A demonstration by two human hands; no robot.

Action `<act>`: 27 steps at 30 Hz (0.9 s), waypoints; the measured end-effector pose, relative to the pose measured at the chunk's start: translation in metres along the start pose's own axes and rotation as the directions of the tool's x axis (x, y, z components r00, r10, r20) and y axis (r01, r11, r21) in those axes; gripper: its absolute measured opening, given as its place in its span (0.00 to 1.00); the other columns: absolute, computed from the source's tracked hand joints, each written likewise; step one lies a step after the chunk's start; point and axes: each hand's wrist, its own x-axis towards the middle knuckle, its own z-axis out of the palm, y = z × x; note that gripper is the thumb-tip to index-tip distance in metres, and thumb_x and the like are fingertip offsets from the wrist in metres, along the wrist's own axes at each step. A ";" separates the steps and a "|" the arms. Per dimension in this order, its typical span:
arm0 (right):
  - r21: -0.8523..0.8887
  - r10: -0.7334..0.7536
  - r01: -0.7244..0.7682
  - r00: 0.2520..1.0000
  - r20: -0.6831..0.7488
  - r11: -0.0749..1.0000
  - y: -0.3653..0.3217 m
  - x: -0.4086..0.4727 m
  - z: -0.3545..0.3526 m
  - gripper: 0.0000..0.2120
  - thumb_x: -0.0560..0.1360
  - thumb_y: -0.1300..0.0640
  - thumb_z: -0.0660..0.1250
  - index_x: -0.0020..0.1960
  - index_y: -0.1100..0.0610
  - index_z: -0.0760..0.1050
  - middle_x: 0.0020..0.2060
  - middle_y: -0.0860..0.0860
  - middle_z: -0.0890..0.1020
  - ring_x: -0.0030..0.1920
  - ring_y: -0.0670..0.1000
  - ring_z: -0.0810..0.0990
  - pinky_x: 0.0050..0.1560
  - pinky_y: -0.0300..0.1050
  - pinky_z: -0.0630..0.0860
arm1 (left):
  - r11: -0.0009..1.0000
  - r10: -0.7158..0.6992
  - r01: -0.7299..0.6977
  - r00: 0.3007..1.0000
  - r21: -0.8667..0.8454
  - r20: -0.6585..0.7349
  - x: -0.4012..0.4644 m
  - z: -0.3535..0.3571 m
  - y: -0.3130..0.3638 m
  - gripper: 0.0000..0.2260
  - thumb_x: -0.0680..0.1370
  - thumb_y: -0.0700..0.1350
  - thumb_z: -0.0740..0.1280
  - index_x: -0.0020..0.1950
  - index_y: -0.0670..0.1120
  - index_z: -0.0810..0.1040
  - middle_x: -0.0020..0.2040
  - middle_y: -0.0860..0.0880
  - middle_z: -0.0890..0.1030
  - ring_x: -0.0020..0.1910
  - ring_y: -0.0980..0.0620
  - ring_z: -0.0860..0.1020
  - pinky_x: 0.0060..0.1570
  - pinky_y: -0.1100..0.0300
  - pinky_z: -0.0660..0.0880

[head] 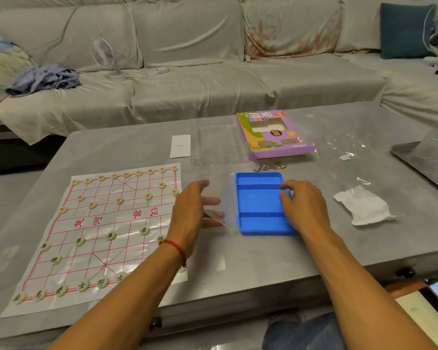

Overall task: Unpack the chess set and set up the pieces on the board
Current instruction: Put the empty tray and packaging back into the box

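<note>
Grey surface [137, 152]: tray [259, 205] long axis points away; right hand [302, 205] grips its edge, left hand [195, 208] pinches clear lid [226, 198] beside it.

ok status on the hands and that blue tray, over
Left hand pinching a clear plastic lid; right hand gripping the empty blue plastic tray. Round pieces laid out on the paper board. Nothing in the way.

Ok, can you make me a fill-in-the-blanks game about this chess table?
1. The empty tray is colored ____.
2. The right hand touches the ____.
3. The left wrist wears a ____ string.
4. The purple box lies ____ the tray, farther from the person.

Missing words: blue; tray; red; behind
</note>
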 end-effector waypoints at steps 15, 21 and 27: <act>-0.035 0.221 -0.219 0.955 0.199 0.975 -0.008 0.013 0.000 0.19 0.79 0.64 0.59 0.70 0.60 0.70 0.65 0.62 0.74 0.64 0.63 0.72 0.61 0.52 0.71 | 0.810 0.291 -0.288 0.954 0.511 0.077 0.016 0.014 0.024 0.22 0.81 0.48 0.59 0.75 0.49 0.64 0.66 0.46 0.74 0.55 0.50 0.78 0.56 0.53 0.77; 0.486 0.299 -0.402 0.913 0.278 0.776 0.005 0.001 -0.007 0.15 0.69 0.67 0.72 0.54 0.57 0.81 0.39 0.54 0.86 0.36 0.52 0.85 0.45 0.46 0.83 | 0.522 0.344 -0.502 0.864 0.689 0.368 0.007 0.096 0.001 0.25 0.78 0.50 0.57 0.76 0.47 0.61 0.73 0.46 0.65 0.72 0.46 0.63 0.70 0.47 0.62; 0.720 0.290 -0.505 0.863 0.414 0.475 0.024 0.002 -0.005 0.08 0.76 0.70 0.66 0.52 0.66 0.80 0.45 0.63 0.84 0.41 0.54 0.85 0.43 0.44 0.84 | 0.237 0.347 -0.501 0.844 0.832 0.409 0.009 0.093 -0.047 0.22 0.79 0.52 0.57 0.73 0.49 0.65 0.74 0.51 0.65 0.72 0.52 0.62 0.73 0.47 0.50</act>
